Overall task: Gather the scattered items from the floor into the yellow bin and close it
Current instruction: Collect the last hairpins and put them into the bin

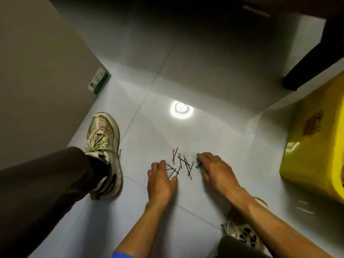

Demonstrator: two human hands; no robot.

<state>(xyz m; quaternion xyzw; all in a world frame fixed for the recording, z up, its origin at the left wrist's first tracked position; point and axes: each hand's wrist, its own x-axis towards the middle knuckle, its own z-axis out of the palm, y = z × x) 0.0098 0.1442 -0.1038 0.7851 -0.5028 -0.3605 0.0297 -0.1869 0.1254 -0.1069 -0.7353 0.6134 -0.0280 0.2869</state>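
Several thin dark hairpins [181, 163] lie scattered in a loose pile on the pale tiled floor. My left hand [161, 180] rests on the floor at the pile's left edge, fingers apart, fingertips touching a few pins. My right hand [216, 171] is on the pile's right side, its fingers curled over a small bundle of hairpins [199, 166] that sticks out from under them. The yellow bin [316, 146] stands at the right edge of the view, about a hand's length from my right hand; its lid is out of sight.
My left shoe [105, 151] and trouser leg are planted left of the pins, my right shoe [245, 233] behind my right arm. A beige wall with a green-white box [99, 81] at its foot runs on the left. A dark furniture leg [314, 58] stands behind the bin.
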